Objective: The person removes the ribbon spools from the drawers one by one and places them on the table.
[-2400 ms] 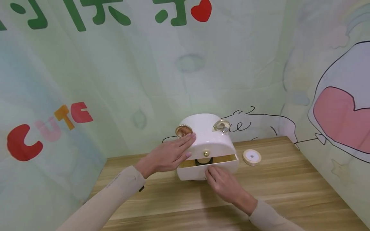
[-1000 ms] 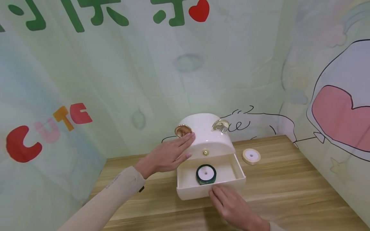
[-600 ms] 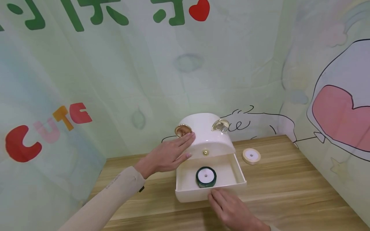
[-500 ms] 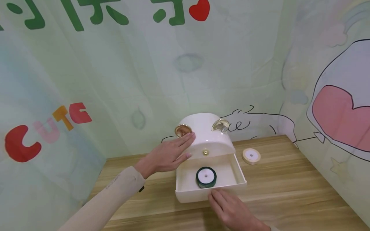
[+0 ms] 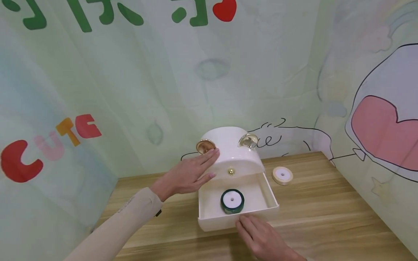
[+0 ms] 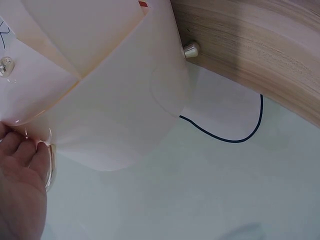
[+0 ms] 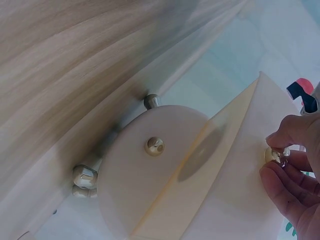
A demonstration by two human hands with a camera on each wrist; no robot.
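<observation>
A white rounded storage box [image 5: 233, 150] with two gold ear-shaped pieces stands on the table, its middle drawer [image 5: 212, 224] pulled out towards me. Inside the drawer lies a spool of dark green ribbon [image 5: 232, 201] with a white core. My left hand [image 5: 187, 175] rests with straight fingers on the box's upper left side, beside the left gold ear [image 5: 205, 146]. With thumb and fingertips, my right hand [image 7: 295, 175] pinches the drawer's gold knob [image 7: 273, 155]; in the head view the right hand [image 5: 261, 237] hides that knob.
A cream ribbon spool [image 5: 282, 175] lies on the wooden table [image 5: 323, 203] to the right of the box. Another gold knob [image 5: 231, 171] sits on the box front above the drawer. Printed cloth [image 5: 173, 90] hangs close behind and at both sides.
The right hand has drawn the drawer from slightly open to far out, towards the person, uncovering the green ribbon spool. The left hand has kept its place; the last half second shows almost no movement.
</observation>
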